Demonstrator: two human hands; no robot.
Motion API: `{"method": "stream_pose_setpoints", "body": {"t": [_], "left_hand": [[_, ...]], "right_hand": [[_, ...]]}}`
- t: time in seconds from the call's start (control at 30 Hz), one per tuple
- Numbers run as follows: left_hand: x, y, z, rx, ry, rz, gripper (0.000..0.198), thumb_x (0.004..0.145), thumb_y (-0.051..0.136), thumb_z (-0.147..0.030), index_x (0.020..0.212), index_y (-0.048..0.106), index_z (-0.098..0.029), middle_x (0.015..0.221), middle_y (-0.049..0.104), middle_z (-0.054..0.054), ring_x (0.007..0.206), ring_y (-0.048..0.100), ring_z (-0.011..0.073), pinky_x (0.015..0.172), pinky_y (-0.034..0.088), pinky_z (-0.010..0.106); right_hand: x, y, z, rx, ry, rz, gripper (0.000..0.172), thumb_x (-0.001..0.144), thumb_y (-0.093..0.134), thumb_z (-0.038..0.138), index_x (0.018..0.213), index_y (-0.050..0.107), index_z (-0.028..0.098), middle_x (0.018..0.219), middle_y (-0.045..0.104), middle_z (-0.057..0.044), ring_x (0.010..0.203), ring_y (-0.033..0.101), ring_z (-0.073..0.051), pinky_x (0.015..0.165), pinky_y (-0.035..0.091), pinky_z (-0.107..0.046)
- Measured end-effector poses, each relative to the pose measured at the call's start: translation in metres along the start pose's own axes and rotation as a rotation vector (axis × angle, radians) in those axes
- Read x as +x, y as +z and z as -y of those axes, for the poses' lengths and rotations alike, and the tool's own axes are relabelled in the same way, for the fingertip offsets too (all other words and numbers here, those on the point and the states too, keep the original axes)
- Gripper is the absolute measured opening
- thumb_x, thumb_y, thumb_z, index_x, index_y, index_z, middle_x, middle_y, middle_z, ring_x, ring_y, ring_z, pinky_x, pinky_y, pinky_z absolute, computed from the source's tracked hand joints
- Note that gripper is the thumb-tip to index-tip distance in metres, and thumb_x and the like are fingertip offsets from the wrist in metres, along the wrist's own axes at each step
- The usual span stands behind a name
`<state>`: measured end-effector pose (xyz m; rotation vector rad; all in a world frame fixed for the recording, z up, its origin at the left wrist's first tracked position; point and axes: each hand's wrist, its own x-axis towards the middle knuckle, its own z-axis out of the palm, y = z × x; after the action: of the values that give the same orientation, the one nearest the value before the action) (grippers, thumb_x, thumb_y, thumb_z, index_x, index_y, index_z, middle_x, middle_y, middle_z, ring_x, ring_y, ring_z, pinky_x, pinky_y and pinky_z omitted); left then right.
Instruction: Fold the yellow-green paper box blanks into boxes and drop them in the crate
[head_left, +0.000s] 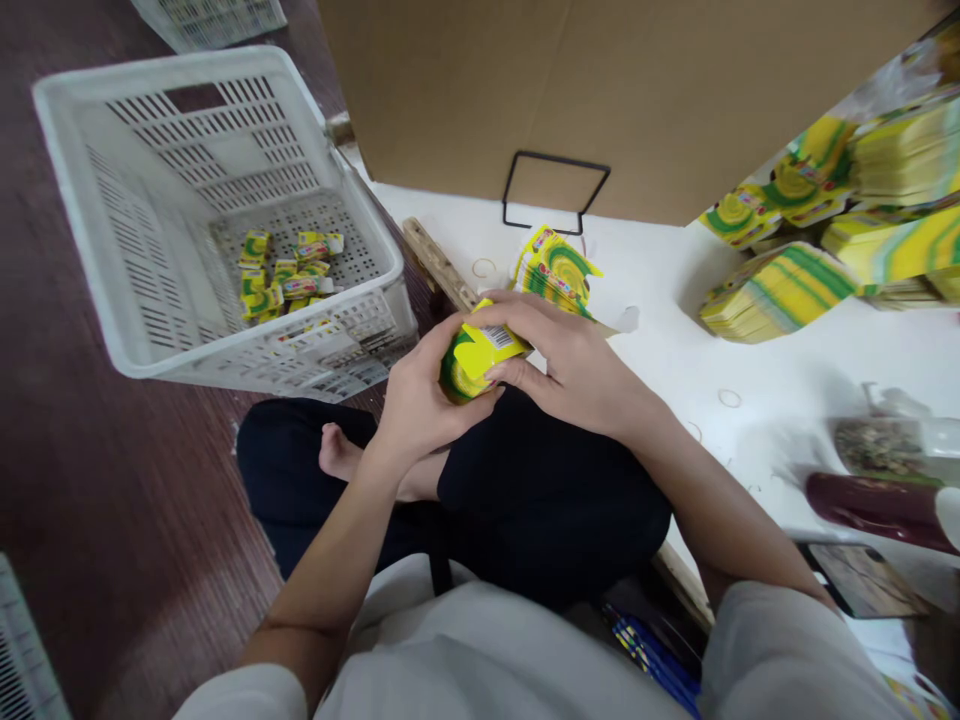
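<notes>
I look down at two hands in the middle of the frame, above crossed legs. The left hand (pixel 416 400) curls round the pack (pixel 474 362) from below, with thumb and fingers closed on its green end. The right hand (pixel 581 372) lies over the top, fingers bent close on the yellow side with the bar code. So both hands hold the same pack, tight, with no gap. I think they grip it from two sides so it cannot slip or bend. The pack is up in the air, just in front of the white table (pixel 675 300), and as far as I can tell not resting on it. Right behind the hands, on the table, lies a stack (pixel 559 265) of flat packs, likely put there to be easy to grab. More piles (pixel 784 290) lean at the right edge of the frame, below a big cardboard wall (pixel 600 90). A few rubber bands (pixel 729 398) lie loose on the table. In the upper left a white basket (pixel 82 230) stands on the dark floor, with small packs (pixel 285 275) in its bottom. It is close to the left hand, an easy reach, I guess.
</notes>
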<state>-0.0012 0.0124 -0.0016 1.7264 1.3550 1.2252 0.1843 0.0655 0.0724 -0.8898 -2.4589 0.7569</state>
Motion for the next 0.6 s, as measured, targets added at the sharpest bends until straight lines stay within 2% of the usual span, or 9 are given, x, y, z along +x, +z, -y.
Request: {"method": "stream_pose_setpoints", "body": {"t": [0.3,0.47,0.6], "left_hand": [[0.001,-0.01,0.0,0.126,0.04,0.02,0.068,0.074,0.078,-0.034,0.137,0.055,-0.021,0.133,0.068,0.01,0.114,0.069,0.0283,0.1,0.054,0.042],[0.002,-0.013,-0.002,0.151,0.009,0.001,0.065,0.073,0.078,-0.036,0.132,0.054,-0.024,0.12,0.072,0.006,0.101,0.072,0.0251,0.086,0.056,0.037],[0.005,-0.025,-0.001,0.094,0.003,0.117,0.062,0.069,0.08,-0.034,0.126,0.058,-0.024,0.113,0.074,0.004,0.096,0.072,0.0244,0.083,0.055,0.035]], "right_hand": [[-0.001,0.001,-0.001,0.0,-0.011,0.031,0.039,0.097,0.06,0.029,0.135,0.059,0.024,0.147,0.057,-0.012,0.142,0.051,-0.025,0.119,0.044,-0.047],[0.0,0.002,0.001,-0.042,0.021,0.051,0.036,0.098,0.056,0.027,0.133,0.061,0.026,0.153,0.052,-0.011,0.143,0.051,-0.027,0.119,0.044,-0.05],[-0.001,0.001,0.0,-0.06,-0.01,0.077,0.025,0.098,0.057,0.028,0.119,0.068,0.023,0.145,0.059,-0.012,0.14,0.054,-0.027,0.116,0.047,-0.048]]}}
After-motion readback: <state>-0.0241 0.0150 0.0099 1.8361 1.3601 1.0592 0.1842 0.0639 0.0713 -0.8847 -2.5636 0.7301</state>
